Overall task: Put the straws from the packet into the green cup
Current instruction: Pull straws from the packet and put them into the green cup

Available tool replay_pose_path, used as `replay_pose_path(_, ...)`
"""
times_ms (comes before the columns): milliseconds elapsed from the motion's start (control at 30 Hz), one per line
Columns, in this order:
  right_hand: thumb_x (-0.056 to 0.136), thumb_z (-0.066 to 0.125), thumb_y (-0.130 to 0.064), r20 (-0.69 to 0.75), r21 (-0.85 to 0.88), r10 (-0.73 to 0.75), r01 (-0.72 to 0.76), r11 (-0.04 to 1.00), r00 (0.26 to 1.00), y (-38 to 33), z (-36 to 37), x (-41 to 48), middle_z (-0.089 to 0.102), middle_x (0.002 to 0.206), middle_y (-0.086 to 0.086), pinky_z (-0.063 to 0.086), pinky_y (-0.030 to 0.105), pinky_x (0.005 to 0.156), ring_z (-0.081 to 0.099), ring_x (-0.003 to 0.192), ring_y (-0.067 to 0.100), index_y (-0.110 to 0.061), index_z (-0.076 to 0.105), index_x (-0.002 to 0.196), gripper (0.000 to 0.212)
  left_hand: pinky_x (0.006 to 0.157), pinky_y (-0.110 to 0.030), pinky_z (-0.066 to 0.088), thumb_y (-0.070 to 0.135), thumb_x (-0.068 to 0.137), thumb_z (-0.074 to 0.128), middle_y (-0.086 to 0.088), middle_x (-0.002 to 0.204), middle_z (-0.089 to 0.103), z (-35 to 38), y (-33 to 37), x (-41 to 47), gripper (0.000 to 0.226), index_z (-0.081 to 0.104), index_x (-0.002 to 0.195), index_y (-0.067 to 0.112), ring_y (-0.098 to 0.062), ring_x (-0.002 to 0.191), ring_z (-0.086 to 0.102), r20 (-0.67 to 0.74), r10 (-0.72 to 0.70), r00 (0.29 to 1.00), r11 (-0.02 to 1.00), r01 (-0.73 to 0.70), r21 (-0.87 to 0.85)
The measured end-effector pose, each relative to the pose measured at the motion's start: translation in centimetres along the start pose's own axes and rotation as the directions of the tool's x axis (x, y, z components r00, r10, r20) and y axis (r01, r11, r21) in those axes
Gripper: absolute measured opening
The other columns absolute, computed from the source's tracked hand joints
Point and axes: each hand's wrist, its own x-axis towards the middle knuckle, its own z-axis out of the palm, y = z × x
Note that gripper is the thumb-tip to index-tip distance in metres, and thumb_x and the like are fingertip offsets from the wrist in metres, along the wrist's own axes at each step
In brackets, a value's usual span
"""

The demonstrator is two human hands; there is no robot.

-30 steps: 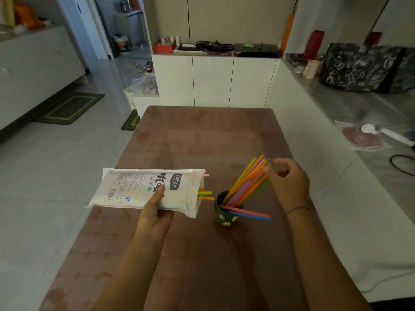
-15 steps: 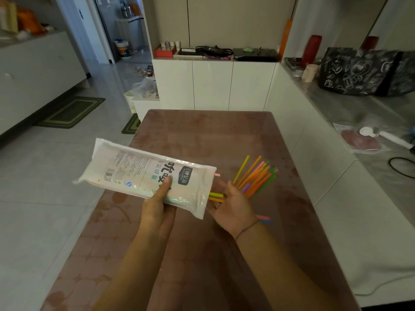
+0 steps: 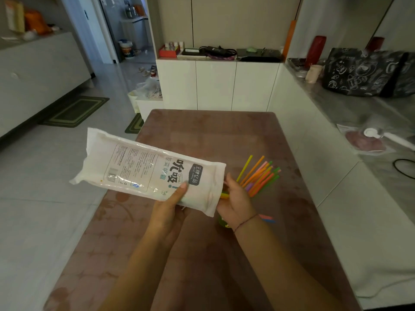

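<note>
My left hand [image 3: 170, 205] holds a white straw packet [image 3: 146, 169] from below, tilted, with its open end to the right. My right hand [image 3: 235, 198] is at that open end, fingers curled around the tips of straws [image 3: 224, 195] sticking out of it. The green cup [image 3: 221, 222] stands on the table [image 3: 202, 135], almost wholly hidden behind my right hand. A fan of coloured straws [image 3: 258, 173] stands in the cup, leaning up and to the right. Two more straw ends [image 3: 266, 218] point right, past my wrist.
A white counter [image 3: 336, 176] runs along the table's right side, with a black bag [image 3: 363, 72], a cable and a white tool on it. White cabinets [image 3: 215, 84] stand beyond the far end. Tiled floor lies to the left.
My right hand left the straws in the cup and moved left to the packet's open end. My left hand raised and tilted the packet.
</note>
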Motion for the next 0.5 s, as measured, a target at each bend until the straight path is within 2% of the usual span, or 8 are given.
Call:
replay_pose_path(33,0.097,0.038,-0.033,-0.008,-0.065,-0.031,0.031,0.997,0.999,-0.1,-0.1,-0.1,0.069,0.090,0.012,0.056,0.039,0.070,0.068,0.080,0.024,-0.006,0.064,0.101,0.038,0.077,-0.037,0.059,0.012,0.077,0.070,-0.009,0.125,0.066,-0.2,-0.1,0.0,0.063,0.049,0.136,0.019,-0.025,0.113,0.065,-0.014,0.001,1.000,1.000,-0.001,-0.006)
replay_pose_path(100,0.095,0.044,-0.031,-0.003,-0.265,-0.113,0.109,0.958,0.994,-0.5,-0.7,-0.2,0.068,0.098,0.009,0.052,0.036,0.073,0.065,0.087,0.021,-0.008,0.066,0.106,0.034,0.078,-0.038,0.059,0.011,0.077,0.070,-0.009,0.124,0.067,-0.5,-0.1,0.0,0.059,0.053,0.132,0.020,-0.025,0.113,0.064,-0.042,0.019,0.999,1.000,-0.020,-0.022)
replay_pose_path(167,0.092,0.049,-0.033,0.009,-0.460,-0.173,0.158,0.874,0.985,-0.6,-1.3,-0.4,0.069,0.102,0.001,0.047,0.031,0.074,0.061,0.090,0.016,-0.018,0.068,0.106,0.028,0.082,-0.039,0.059,0.010,0.077,0.069,-0.008,0.123,0.068,-0.7,0.1,0.1,0.052,0.057,0.125,0.022,-0.025,0.113,0.064,-0.066,0.038,0.997,0.998,-0.041,-0.037)
replay_pose_path(233,0.091,0.053,-0.034,-0.001,-0.576,-0.207,0.169,0.800,0.978,-0.4,-1.7,-0.6,0.067,0.094,-0.004,0.043,0.027,0.066,0.056,0.080,0.012,-0.026,0.068,0.097,0.018,0.087,-0.041,0.056,0.010,0.077,0.069,-0.007,0.123,0.068,-0.8,0.1,0.1,0.047,0.060,0.121,0.024,-0.024,0.114,0.064,-0.071,0.049,0.996,0.998,-0.053,-0.045)
replay_pose_path(300,0.090,0.056,-0.030,0.011,-0.616,-0.243,0.198,0.762,0.970,0.0,-1.8,-0.7,0.064,0.085,0.002,0.041,0.024,0.052,0.051,0.063,0.011,-0.022,0.066,0.097,0.014,0.089,-0.043,0.055,0.012,0.077,0.069,-0.007,0.124,0.067,-0.6,0.1,0.0,0.047,0.060,0.121,0.025,-0.024,0.114,0.064,-0.069,0.056,0.996,0.998,-0.059,-0.033)
replay_pose_path(367,0.089,0.058,-0.020,0.027,-0.584,-0.292,0.252,0.771,0.956,0.3,-1.8,-0.6,0.063,0.075,0.007,0.040,0.021,0.042,0.050,0.050,0.010,-0.012,0.065,0.103,0.018,0.090,-0.044,0.055,0.014,0.076,0.070,-0.006,0.124,0.067,-0.4,0.1,-0.1,0.050,0.058,0.123,0.025,-0.024,0.114,0.064,-0.067,0.057,0.996,0.998,-0.058,-0.009)
replay_pose_path(500,0.087,0.060,-0.008,0.022,-0.538,-0.368,0.322,0.779,0.929,0.0,-2.0,-0.6,0.064,0.060,0.000,0.048,0.019,0.045,0.054,0.047,0.005,-0.010,0.068,0.093,0.011,0.088,-0.042,0.056,0.014,0.077,0.070,-0.006,0.123,0.068,-0.7,0.0,-0.1,0.050,0.057,0.124,0.026,-0.023,0.112,0.065,-0.084,0.053,0.995,0.998,-0.055,-0.021)
